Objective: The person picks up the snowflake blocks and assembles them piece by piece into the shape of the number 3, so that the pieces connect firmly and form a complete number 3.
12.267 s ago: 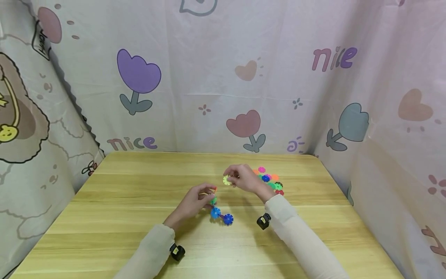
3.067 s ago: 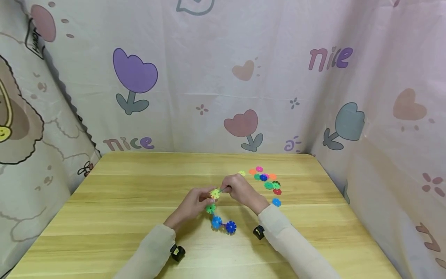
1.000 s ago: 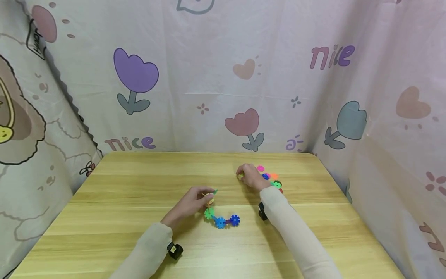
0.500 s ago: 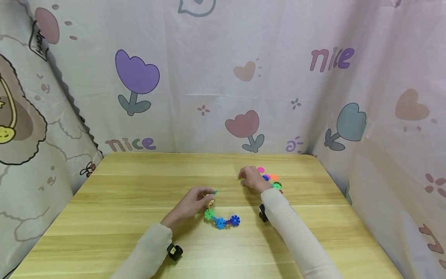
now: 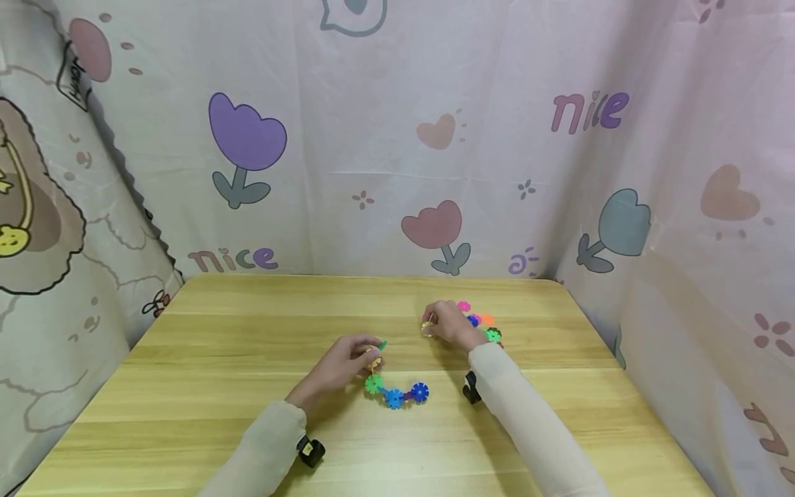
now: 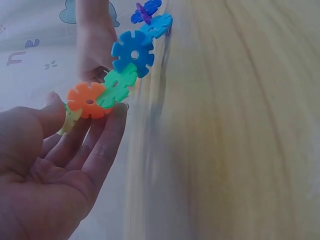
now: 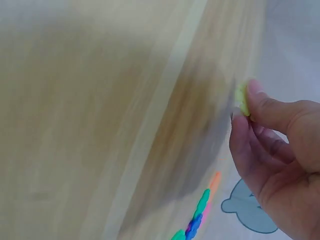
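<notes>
My left hand pinches the upper end of a chain of interlocking snowflake discs. In the left wrist view, its thumb and fingers grip near a pale yellow disc and an orange disc. A light green disc and blue disc follow. Farther along in the head view come a light blue disc, a purple one edge-on and a dark blue disc. A green disc pokes above the left fingertips. Toward the back right, my right hand pinches a single yellow disc between thumb and fingertips.
Loose snowflake discs lie beside the right hand, among them a pink disc, an orange disc and a green disc. The forearm and sleeve hide part of this group. A printed curtain hangs behind the wooden table.
Since the oldest frame, the chain has gained yellow and green discs at the left hand. The right hand has left the chain for the back right and picked up another yellow disc.
</notes>
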Tool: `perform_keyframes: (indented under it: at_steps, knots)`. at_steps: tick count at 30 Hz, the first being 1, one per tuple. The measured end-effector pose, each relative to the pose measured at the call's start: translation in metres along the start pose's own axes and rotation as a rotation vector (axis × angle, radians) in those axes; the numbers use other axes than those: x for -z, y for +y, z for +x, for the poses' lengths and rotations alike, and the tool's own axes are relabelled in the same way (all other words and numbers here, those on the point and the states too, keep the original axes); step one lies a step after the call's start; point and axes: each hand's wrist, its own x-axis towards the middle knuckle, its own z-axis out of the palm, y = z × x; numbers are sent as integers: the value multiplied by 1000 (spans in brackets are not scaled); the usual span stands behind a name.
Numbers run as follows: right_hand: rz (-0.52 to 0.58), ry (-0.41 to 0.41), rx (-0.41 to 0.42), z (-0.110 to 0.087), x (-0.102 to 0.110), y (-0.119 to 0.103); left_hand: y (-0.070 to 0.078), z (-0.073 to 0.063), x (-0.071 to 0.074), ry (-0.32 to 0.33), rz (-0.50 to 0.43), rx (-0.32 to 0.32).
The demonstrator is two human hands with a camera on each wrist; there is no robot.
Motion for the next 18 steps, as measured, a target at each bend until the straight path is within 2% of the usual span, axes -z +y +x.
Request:
perform_keyframes:
  at_steps: [7,15,18]
  knots:
    - [80,-3,1,-1,4,-12,1,-1,0,-1,-10,-19]
    - [132,-38,116,-6,16,-34,1,0,-1,-1,-14,-23]
    - [168,-56,133,-8,19,-41,2,0,-1,3,-16,-14]
